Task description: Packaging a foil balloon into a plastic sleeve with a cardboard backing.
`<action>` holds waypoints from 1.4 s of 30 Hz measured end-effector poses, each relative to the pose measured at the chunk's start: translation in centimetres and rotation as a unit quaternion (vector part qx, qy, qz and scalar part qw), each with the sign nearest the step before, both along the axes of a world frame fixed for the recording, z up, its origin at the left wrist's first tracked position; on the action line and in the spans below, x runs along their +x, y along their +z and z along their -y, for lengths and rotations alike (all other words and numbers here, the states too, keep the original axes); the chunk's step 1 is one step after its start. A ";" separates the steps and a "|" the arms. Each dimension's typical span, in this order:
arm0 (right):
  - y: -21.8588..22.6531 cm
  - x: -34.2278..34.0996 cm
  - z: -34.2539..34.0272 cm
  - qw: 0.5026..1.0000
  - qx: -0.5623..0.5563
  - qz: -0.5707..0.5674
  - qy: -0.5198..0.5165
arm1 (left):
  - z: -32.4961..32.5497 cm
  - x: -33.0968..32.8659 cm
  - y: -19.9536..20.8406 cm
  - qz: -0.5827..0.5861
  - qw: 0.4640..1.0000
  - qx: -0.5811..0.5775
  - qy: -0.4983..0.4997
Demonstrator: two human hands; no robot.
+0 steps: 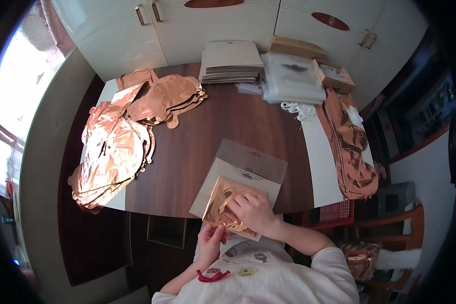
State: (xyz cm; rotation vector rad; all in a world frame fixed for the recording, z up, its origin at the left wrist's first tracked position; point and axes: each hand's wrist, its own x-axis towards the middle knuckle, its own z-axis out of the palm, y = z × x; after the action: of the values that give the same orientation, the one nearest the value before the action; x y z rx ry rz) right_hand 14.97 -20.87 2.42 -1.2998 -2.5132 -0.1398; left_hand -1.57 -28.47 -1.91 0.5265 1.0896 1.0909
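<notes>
A folded copper-coloured foil balloon (pixel 219 200) lies at the table's near edge, on a clear plastic bag (pixel 261 154) with a pale printed card (pixel 228 167) showing through it. My left hand (pixel 209 243) pinches the foil's near left edge between thumb and fingers. From the right, my right hand (pixel 253 209) reaches over the top of the foil, its fingers bent and pressed into it. Those fingertips are partly hidden against the shiny folds.
Flat foil balloons (pixel 114 142) are piled at the left. Stacked grey cards (pixel 233 61), clear bags (pixel 291 78), a small box (pixel 334 76) and white string (pixel 300 110) sit along the back. More foil (pixel 347 147) lines the right edge, above a red basket (pixel 334 213) and a wooden chair (pixel 413 223).
</notes>
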 end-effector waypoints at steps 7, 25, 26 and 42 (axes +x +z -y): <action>0.8 0.5 0.4 1.000 0.004 -0.009 0.003 | 0.0 0.6 -1.2 -0.016 1.000 0.004 0.011; 0.3 0.2 0.5 0.999 0.004 -0.032 0.034 | 1.3 2.6 -2.8 0.218 0.973 -0.056 0.059; 0.2 0.2 0.5 0.999 0.009 -0.035 0.034 | 1.4 2.5 -3.5 0.224 0.971 -0.036 0.071; 1.4 0.9 2.1 0.999 -0.021 0.010 0.041 | 1.4 2.6 -2.8 0.241 0.964 -0.082 0.072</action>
State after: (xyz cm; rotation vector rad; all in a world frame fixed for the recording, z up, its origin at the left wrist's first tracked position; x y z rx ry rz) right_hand 15.90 -23.01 3.85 -1.2149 -2.5957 -0.0826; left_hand 1.03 -29.86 -4.71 0.0399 0.7841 1.1648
